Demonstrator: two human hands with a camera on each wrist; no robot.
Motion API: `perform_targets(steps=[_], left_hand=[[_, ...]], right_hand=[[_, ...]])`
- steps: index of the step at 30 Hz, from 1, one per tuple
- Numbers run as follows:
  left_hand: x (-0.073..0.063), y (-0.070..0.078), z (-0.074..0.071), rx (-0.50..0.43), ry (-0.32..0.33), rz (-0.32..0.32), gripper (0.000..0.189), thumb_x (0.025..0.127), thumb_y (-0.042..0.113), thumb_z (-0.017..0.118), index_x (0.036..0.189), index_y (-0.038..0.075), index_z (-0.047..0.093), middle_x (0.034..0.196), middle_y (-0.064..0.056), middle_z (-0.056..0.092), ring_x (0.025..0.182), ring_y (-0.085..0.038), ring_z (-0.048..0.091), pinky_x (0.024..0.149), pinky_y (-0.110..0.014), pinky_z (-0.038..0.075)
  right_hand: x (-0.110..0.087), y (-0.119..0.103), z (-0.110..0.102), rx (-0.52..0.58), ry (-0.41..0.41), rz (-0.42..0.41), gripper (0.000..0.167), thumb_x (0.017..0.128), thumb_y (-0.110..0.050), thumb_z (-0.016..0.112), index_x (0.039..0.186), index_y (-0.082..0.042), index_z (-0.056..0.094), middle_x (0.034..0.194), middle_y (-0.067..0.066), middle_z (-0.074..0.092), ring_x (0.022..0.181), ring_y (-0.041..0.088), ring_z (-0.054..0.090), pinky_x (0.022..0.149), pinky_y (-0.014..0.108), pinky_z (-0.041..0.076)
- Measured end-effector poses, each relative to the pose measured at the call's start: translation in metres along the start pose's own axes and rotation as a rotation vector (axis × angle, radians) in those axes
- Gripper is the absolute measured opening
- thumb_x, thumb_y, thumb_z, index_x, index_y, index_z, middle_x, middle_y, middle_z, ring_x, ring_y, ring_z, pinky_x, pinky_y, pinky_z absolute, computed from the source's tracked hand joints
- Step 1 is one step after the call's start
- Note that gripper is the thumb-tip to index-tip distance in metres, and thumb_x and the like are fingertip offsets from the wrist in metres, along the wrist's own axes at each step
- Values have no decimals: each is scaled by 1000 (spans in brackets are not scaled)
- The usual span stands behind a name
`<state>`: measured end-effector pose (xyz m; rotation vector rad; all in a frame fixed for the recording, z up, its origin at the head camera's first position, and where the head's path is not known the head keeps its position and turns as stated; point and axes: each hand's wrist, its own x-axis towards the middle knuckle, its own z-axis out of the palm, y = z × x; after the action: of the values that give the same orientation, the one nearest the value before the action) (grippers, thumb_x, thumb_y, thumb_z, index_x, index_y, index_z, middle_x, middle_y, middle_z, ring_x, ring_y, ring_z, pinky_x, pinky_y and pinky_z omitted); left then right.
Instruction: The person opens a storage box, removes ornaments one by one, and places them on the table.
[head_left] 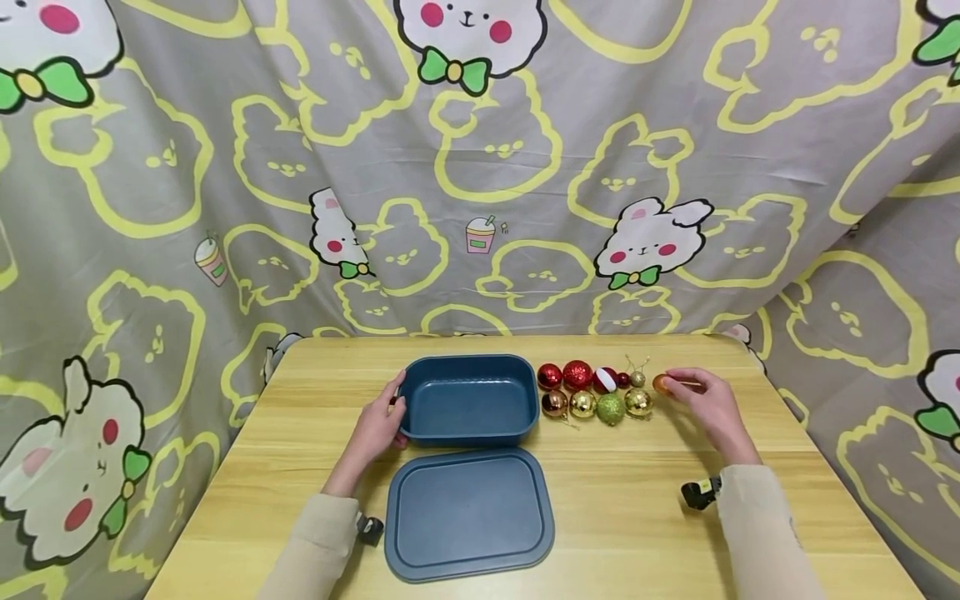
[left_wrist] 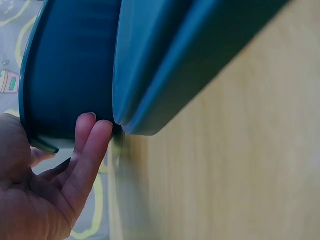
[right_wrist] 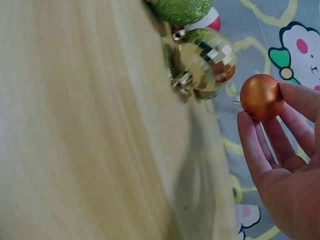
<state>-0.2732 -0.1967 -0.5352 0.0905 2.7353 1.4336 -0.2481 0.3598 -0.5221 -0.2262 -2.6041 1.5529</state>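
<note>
My left hand [head_left: 381, 421] grips the left end of a dark blue rectangular box [head_left: 471, 437], which stands open-topped on the table. In the left wrist view two fingers [left_wrist: 92, 150] lie against the box's outer wall [left_wrist: 70, 80], below its rim. At the right, my right hand [head_left: 708, 404] pinches a small matte orange Christmas bauble [right_wrist: 261, 97] between thumb and fingertips. Just left of it are more baubles, among them a faceted gold one [head_left: 638, 403], a small gold glitter one [head_left: 637, 378] and a green glitter one [head_left: 611, 408].
The flat blue lid [head_left: 471, 512] lies in front of the box. Beside the box's right end sit red baubles [head_left: 577, 375], a red-and-white one [head_left: 605, 381], a copper one [head_left: 554, 404] and a plain gold one [head_left: 582, 405]. A patterned curtain [head_left: 480, 167] hangs behind the wooden table [head_left: 615, 517].
</note>
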Motion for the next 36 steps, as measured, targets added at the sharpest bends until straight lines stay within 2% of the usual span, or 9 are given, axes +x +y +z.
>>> perform_targets(steps=[4, 10, 17, 23, 31, 36], left_hand=[[0, 0, 1, 4, 5, -1, 56, 110, 21, 47, 164, 25, 33, 136, -32, 59, 49, -21, 67, 48, -34, 62], [0, 0, 0, 14, 9, -9, 56, 110, 22, 47, 164, 26, 33, 137, -32, 59, 49, -20, 66, 48, -33, 61], [1, -1, 0, 14, 3, -8, 56, 110, 22, 46, 164, 26, 33, 137, -32, 58, 49, -19, 66, 49, -33, 62], [1, -1, 0, 12, 0, -6, 56, 110, 22, 46, 164, 26, 32, 137, -32, 58, 49, -19, 66, 49, -33, 62], [0, 0, 0, 13, 0, -7, 56, 110, 22, 46, 164, 26, 33, 139, -33, 57, 49, -20, 66, 49, -33, 62], [0, 0, 0, 17, 1, -3, 56, 110, 21, 47, 164, 26, 33, 137, -33, 58, 49, -20, 66, 49, -33, 62]], right_hand=[[1, 7, 1, -7, -2, 28, 57, 98, -42, 71, 138, -2, 62, 120, 1, 69, 94, -3, 61, 84, 16, 57], [2, 11, 5, 2, -6, 30, 55, 100, -36, 70, 138, 2, 61, 121, 8, 70, 91, -4, 61, 81, 10, 55], [4, 19, 7, 24, -10, 32, 51, 100, -30, 71, 136, 5, 62, 111, -1, 73, 87, -7, 62, 79, 8, 55], [6, 25, 9, -14, -4, 30, 52, 100, -32, 71, 136, 4, 63, 116, 8, 73, 87, -9, 60, 79, 6, 51], [4, 24, 13, -89, -7, 16, 51, 100, -35, 70, 135, 2, 64, 129, 22, 68, 88, -9, 56, 80, 10, 47], [4, 23, 14, -104, -8, 19, 51, 101, -35, 69, 135, 2, 64, 132, 25, 66, 89, -9, 55, 82, 11, 47]])
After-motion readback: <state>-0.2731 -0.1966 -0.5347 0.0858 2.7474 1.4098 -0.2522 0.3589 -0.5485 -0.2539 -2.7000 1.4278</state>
